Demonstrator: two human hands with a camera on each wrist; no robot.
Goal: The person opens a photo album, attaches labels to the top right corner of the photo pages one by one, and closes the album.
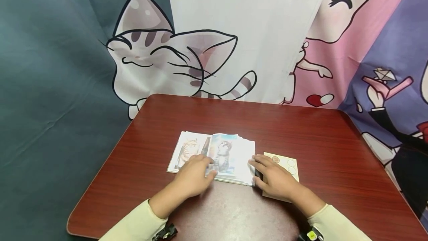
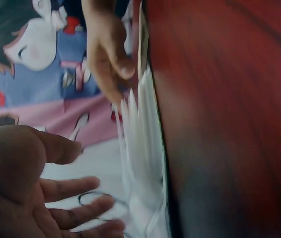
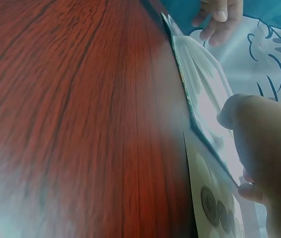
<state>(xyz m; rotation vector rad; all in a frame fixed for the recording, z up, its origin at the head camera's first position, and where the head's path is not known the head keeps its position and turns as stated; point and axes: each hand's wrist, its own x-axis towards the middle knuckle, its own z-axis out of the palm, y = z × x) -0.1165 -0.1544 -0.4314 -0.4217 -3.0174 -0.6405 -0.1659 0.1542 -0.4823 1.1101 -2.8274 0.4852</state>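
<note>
An open book (image 1: pixel 245 159) lies on the table with a kitten picture (image 1: pixel 223 153) on its right page and an orange cat picture (image 1: pixel 188 150) on the left one. Over the lower left page is my left hand (image 1: pixel 194 176), its fingers loosely spread and holding nothing; the left wrist view shows it above the pages. My right hand (image 1: pixel 275 179) has its fingertips right at the book's right edge, where loose pages (image 2: pixel 139 124) stand slightly fanned. Beneath that hand, partly hidden, lies a yellowish card (image 1: pixel 291 162) with round shapes on it.
The reddish-brown wooden table (image 1: pixel 140 140) has rounded corners. Behind it hangs a cloth backdrop (image 1: pixel 267 29) with cartoon figures, close to the table's far edge. Dark devices (image 1: pixel 165 232) are strapped at both wrists, over pale sleeves (image 1: pixel 133 222).
</note>
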